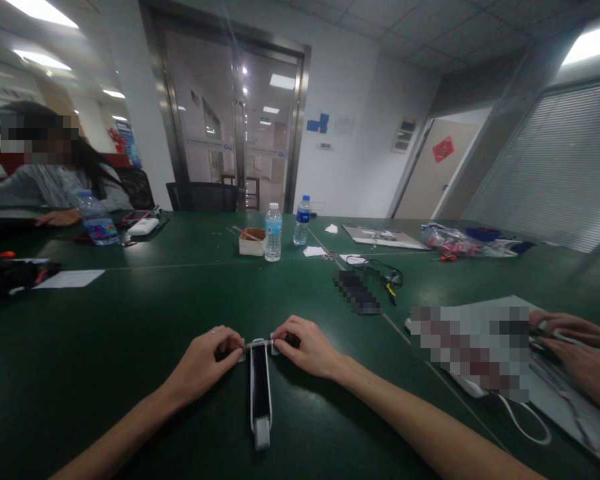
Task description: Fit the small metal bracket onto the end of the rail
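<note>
On the dark green table in front of me lies a long, narrow toy-like piece (pixel 261 393), perhaps a small scooter deck, with a black top and white edges. A grey-white block (pixel 262 433) forms its near end. Across its far end runs a thin crossbar (pixel 259 343), with a small pale piece at either side. My left hand (pixel 207 357) pinches the left end with thumb and fingers. From the other side my right hand (pixel 305 347) pinches the right end the same way. Fingers partly hide both pale pieces.
Two water bottles (pixel 273 233) and a small box (pixel 251 242) stand beyond my hands. A phone-like dark thing (pixel 357 291) and cables (pixel 380 270) lie to the right. Another person's hands (pixel 575 340) are at far right, a person (pixel 55 173) sits at left.
</note>
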Tool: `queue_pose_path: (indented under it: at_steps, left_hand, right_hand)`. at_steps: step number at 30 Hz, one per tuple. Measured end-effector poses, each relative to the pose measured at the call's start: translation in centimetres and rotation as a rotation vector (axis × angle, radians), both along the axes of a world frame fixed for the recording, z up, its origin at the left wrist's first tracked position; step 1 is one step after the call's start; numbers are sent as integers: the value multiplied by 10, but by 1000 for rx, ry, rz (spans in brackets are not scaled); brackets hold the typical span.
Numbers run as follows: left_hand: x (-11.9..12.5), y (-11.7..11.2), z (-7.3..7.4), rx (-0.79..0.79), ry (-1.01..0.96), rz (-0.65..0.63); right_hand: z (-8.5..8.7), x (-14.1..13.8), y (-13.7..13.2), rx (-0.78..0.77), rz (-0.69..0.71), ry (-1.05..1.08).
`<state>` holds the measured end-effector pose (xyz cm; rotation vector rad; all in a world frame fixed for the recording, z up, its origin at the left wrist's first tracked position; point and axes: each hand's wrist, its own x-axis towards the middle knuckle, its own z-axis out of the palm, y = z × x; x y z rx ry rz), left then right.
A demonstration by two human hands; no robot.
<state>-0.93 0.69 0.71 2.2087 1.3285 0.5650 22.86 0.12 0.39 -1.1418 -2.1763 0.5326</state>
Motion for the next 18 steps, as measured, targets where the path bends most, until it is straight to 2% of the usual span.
queue_pose_path:
  at_steps: [6,18]
  left_hand:
    - [2,-3,3,2,-19,7]
    - [1,-3,-2,45,-61,-14]
  right_hand:
    - [1,-2,-1,-8,0,-20]
    - [-3,0,0,-53,-23,4]
